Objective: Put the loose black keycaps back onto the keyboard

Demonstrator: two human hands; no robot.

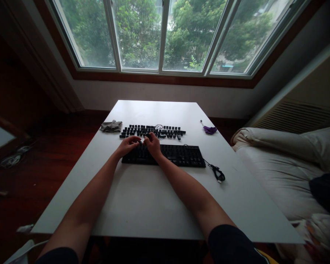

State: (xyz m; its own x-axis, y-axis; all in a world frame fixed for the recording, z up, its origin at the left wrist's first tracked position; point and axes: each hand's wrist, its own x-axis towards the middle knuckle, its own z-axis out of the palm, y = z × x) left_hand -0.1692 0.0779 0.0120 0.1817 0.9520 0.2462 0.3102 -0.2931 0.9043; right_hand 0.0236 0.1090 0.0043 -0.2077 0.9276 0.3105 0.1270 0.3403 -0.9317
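A black keyboard (178, 156) lies flat on the white table, below both hands. My left hand (128, 145) is over its upper left part, fingers curled and pressed together towards the right. My right hand (154, 144) is close beside it, thumb and fingers pinched. Something small and dark shows at the right fingertips, with a pale bit between the hands; both are too small to name. Just behind the keyboard, several loose black keycaps (140, 131) stand in rows. A thin wire loop (158, 126) lies among them.
On the white table (159, 198), a grey cloth (111, 126) lies at the left and a purple cloth-like item (209, 129) at the right. The coiled USB cable (217, 173) rests right of the keyboard. A pale sofa (275, 176) stands to the right, a window beyond.
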